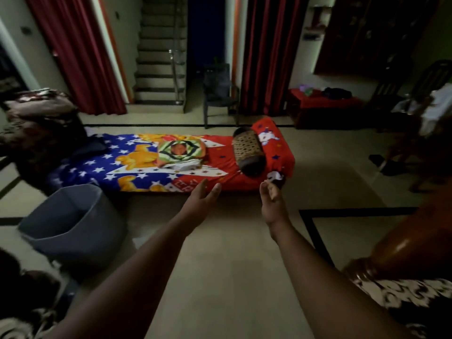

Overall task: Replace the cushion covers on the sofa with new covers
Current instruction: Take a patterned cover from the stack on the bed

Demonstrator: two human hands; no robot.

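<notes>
Grey plastic marks the left of the room: a tilted bin [71, 223] stands on the tiled floor [220, 265], just before the near edge of a floor mattress [102, 165] in a bright printed sheet, blue with white stars at its left, red at its right. Behind the bin, at the far left, a dark patterned cushion [39, 123] bulks against the mattress end.

On the middle of the mattress lies a folded stack of covers [181, 150], the top one green, orange and white in a diamond pattern, with white cloth showing beneath. It sits beyond the left hand [203, 199] and slightly to that hand's left, apart from it. The left hand is stretched forward over the floor with fingers straight and loose, palm turned inward, grasping nothing; its fingertips overlap the mattress's near edge in the view, though contact cannot be judged.

Further right, a bolster [247, 152] with a woven tan middle and dark ends lies across the red part, beside a red pillow [269, 135]. The right hand [271, 196] reaches toward the mattress's near right corner, below the bolster, fingers relaxed and slightly bent, holding nothing.

At the far right, a polished wooden sofa arm [403, 243] and a patterned seat cushion [415, 299] edge the view.
</notes>
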